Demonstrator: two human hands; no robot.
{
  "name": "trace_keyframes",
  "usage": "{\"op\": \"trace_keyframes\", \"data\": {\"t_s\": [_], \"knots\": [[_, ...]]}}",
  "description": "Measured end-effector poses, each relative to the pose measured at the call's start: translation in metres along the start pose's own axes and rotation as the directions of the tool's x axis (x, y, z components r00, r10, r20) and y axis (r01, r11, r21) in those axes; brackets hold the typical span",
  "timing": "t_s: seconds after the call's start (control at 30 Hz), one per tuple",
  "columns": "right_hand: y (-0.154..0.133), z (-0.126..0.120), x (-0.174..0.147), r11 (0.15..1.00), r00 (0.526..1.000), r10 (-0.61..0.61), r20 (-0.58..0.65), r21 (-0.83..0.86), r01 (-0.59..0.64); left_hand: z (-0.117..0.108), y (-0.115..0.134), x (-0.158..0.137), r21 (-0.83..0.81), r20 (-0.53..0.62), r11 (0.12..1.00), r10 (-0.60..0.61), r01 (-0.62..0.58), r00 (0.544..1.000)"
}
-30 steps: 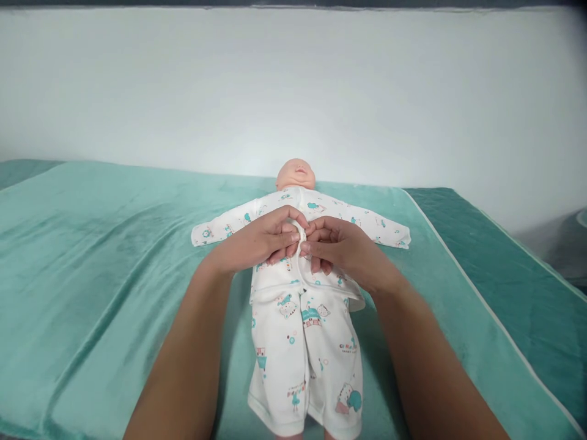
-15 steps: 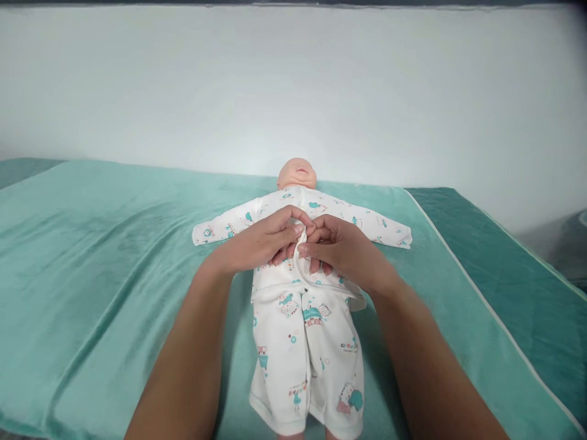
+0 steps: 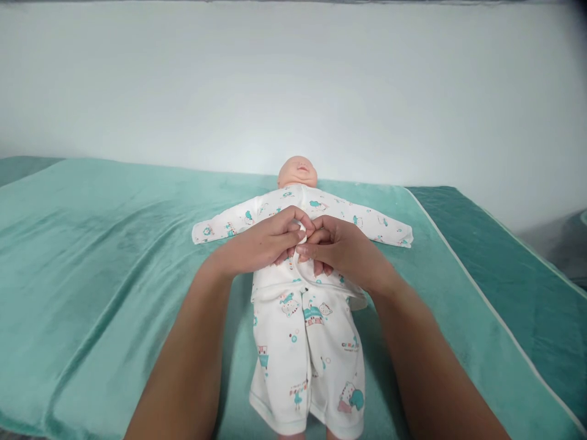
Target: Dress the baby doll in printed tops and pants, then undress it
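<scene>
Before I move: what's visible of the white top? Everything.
The white top looks like soft knit with small teal and reddish prints. Its long sleeves spread sideways; its hem overlaps the trousers. A doll lying face-up on the green sheet wears it. The left grip and right grip pinch its front edge, bunching the cloth; any fastener there is hidden.

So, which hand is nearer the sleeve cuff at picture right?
Right. The right hand is at the shirt front, inward of that sleeve cuff; the left hand is farther away, beyond the right one.
</scene>
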State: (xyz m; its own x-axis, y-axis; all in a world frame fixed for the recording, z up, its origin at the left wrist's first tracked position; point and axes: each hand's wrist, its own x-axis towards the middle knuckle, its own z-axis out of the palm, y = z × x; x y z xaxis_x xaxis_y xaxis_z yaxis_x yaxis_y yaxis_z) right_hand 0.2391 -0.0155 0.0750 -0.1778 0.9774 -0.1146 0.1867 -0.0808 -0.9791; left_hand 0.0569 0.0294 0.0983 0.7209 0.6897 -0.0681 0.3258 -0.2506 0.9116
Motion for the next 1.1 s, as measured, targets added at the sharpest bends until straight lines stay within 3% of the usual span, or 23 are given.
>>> {"op": "trace_keyframes", "data": {"t_s": [0.3,0.9,1.1], "knots": [[0.0021,-0.0044,-0.0012,0.997,0.994,-0.07,0.087,0.04,0.067,-0.0003,0.0018,-0.0017,-0.04,0.03,0.999,0.007,-0.006,1.0],[0.0014,-0.0001,0.0026,0.999,0.998,-0.013,-0.056,0.044,0.015,-0.0006,-0.0007,-0.0022,0.018,-0.004,0.998,-0.058,0.058,0.998],[-0.0002,0.0003,0.0021,0.998,0.999,-0.004,-0.051,0.056,0.007,0.0005,-0.0013,-0.001,0.025,-0.045,0.997,-0.07,0.071,0.997]]}}
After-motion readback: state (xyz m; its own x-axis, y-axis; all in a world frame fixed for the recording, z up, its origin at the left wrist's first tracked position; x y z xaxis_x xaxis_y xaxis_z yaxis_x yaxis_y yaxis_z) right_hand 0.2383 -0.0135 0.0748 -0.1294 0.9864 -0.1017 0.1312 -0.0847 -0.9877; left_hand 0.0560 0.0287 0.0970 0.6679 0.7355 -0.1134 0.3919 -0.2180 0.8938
